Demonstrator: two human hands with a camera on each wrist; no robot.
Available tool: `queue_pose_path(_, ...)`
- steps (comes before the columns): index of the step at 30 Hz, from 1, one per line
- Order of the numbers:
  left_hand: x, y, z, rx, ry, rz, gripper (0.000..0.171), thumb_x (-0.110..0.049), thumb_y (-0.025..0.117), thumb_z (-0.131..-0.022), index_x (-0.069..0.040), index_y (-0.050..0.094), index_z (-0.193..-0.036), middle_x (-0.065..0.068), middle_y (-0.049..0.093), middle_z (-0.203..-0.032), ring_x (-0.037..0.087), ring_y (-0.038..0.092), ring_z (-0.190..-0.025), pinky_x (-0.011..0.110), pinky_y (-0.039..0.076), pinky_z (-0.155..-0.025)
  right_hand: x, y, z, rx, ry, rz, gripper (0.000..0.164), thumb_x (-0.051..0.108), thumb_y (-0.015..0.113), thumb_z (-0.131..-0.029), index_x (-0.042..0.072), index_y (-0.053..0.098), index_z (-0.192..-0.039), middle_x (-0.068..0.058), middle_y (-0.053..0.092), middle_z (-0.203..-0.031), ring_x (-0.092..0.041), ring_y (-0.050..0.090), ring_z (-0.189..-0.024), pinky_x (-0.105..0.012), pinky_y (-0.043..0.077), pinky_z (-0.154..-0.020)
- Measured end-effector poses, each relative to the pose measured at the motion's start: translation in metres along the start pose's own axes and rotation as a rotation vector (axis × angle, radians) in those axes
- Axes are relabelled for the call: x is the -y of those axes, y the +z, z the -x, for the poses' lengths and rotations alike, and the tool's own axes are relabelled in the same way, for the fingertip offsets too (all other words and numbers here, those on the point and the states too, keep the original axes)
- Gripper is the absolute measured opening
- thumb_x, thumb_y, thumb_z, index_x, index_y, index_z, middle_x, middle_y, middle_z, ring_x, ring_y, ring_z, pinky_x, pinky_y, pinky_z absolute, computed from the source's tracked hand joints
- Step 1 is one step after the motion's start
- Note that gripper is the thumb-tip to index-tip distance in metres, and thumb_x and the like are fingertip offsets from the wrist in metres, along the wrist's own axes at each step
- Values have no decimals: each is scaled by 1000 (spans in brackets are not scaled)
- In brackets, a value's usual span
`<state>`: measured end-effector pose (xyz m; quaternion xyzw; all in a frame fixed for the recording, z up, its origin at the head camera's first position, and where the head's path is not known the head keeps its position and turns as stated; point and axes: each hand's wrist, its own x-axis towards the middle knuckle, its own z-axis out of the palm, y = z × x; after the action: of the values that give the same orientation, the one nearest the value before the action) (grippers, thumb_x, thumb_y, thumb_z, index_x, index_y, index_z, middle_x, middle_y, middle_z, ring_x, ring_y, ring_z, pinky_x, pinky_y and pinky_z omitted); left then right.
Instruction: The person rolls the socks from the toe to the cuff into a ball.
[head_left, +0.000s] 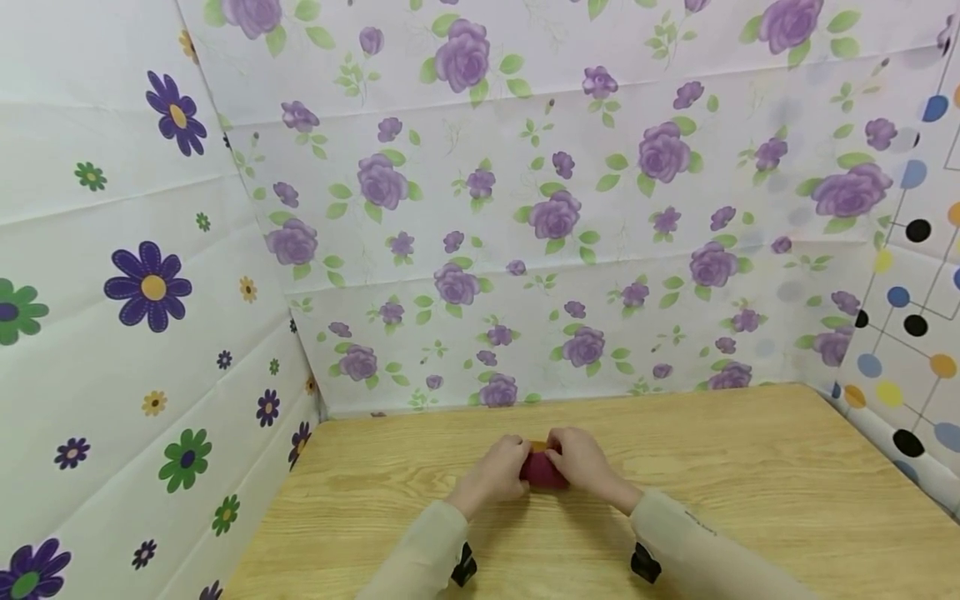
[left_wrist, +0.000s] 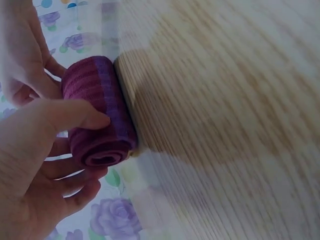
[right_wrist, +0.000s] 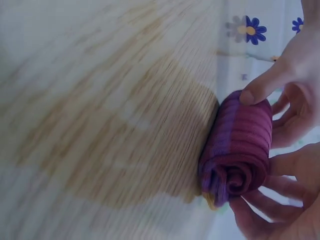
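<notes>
A rolled-up maroon ribbed sock [head_left: 543, 475] rests on the wooden table between both hands. Its purple stripe [left_wrist: 111, 95] runs lengthwise, and the coiled layers [right_wrist: 236, 181] show as a spiral at the end. A bit of orange shows at its top in the head view. My left hand [head_left: 495, 471] grips one end, thumb on the maroon side and fingers curled round behind. At the other end my right hand [head_left: 581, 460] holds the roll with bent fingers. In the right wrist view, the right fingers [right_wrist: 255, 212] are right at the spiral end.
The wooden table [head_left: 750, 483] reaches back to a sheet with purple roses [head_left: 555, 217]. A daisy-patterned sheet [head_left: 150, 367] hangs at the left, and a dotted one [head_left: 915, 333] at the right. Black devices [head_left: 465, 567] sit under both wrists.
</notes>
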<state>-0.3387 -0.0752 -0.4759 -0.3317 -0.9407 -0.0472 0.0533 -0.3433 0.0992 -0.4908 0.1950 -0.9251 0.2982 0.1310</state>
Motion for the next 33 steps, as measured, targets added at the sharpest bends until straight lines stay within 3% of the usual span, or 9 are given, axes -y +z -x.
queue_pose_path(5,3,-1,-1,64,5,143,25,-18,77,-79,-9,65,-98,0,60,-88,5,49,-71,17,43,-61,-3,-7,1,75,-57,-14,23,7,66,-89,11,61,-67,2,56,-60,-8,43,-53,-21,34,-48)
queue_pose_path(9,4,-1,-1,112,10,205,17,-19,74,-82,-11,65,-94,-3,59,-82,4,46,-68,16,40,-57,-7,-14,3,165,-111,-41,25,19,66,-92,11,60,-69,3,54,-61,-5,42,-52,-19,33,-47)
queue_pose_path(15,4,-2,-2,210,-14,316,11,-22,68,-88,-11,65,-90,-8,56,-73,3,43,-61,17,37,-56,-14,-22,9,292,-205,-3,36,38,82,-75,8,63,-82,2,61,-73,-4,48,-61,-20,40,-54)
queue_pose_path(18,4,-2,-3,262,-24,390,11,-21,65,-91,-11,66,-87,-9,53,-67,2,42,-56,17,36,-55,-14,-23,11,310,-243,31,38,35,86,-70,7,64,-85,1,64,-76,-3,50,-62,-19,42,-55)
queue_pose_path(25,12,2,-6,314,-21,519,22,-22,58,-96,-8,64,-80,-8,46,-62,3,39,-55,17,32,-54,-10,-28,12,364,-265,61,32,29,80,-78,4,62,-86,-1,63,-76,-3,48,-62,-19,40,-54)
queue_pose_path(29,15,5,-6,335,-16,590,30,-25,51,-101,-8,61,-78,-8,43,-61,5,36,-54,19,31,-54,-4,-29,13,391,-231,162,36,31,78,-80,1,63,-93,-7,59,-87,-13,48,-74,-25,41,-62)
queue_pose_path(33,15,2,-6,349,-19,615,36,-25,43,-104,-6,56,-76,-7,36,-59,6,31,-53,20,29,-54,1,-26,16,361,-230,274,47,34,78,-81,-1,63,-108,-12,52,-101,-22,45,-91,-37,42,-74)
